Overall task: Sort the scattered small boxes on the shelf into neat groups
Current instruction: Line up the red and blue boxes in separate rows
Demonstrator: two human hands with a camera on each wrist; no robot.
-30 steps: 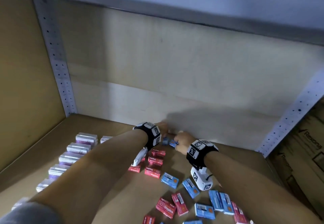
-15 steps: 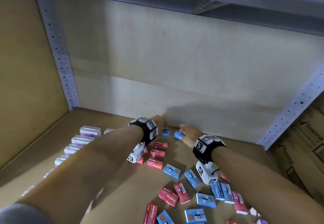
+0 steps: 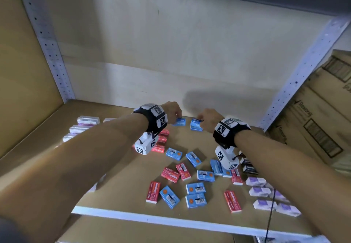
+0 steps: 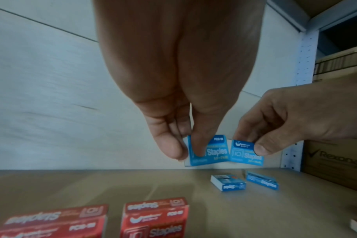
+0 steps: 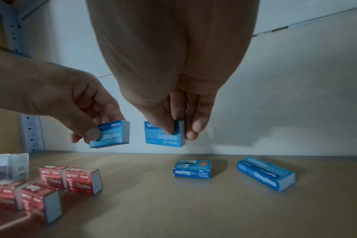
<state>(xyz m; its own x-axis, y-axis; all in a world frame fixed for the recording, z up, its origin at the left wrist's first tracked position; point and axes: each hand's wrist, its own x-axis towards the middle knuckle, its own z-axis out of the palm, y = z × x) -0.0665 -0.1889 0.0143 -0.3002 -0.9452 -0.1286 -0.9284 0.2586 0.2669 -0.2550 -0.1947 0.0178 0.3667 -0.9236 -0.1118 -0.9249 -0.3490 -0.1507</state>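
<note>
Two blue staple boxes hang above the shelf (image 3: 121, 166) near its back wall, one pinched in the left hand (image 3: 173, 112), one (image 5: 163, 134) in the right hand (image 3: 208, 118), side by side, faces forward. Below, red staple boxes (image 3: 161, 142) stand grouped on edge; more blue boxes (image 3: 195, 195), red ones and pale purple boxes (image 3: 259, 191) lie scattered flat.
</note>
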